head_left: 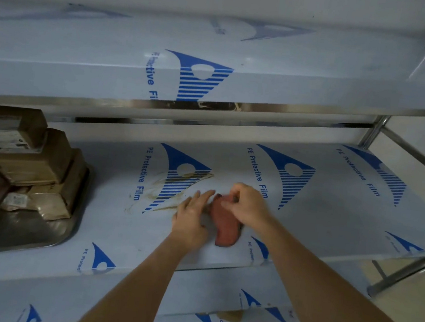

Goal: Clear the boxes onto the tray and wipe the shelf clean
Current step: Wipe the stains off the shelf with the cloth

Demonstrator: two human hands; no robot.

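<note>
Lower shelf (218,288): nearest tier, film-covered, a brown smear near its front edge.
Left hand (191,218): fingers straight, flat on the cloth's left edge; grip wide, holding nothing.
Right hand (247,204): fingers curled, grip holding the cloth's far end in a pinch.
Cloth (225,222): reddish, folded, lying on the middle shelf between both hands.
Middle shelf (319,212): blue-printed protective film; brown streaks (177,180) just beyond the left hand.
Tray (18,228): metal, at the shelf's left end.
Boxes (28,161): brown, stacked on the tray.
Upper shelf (84,66): farthest, film-covered.
</note>
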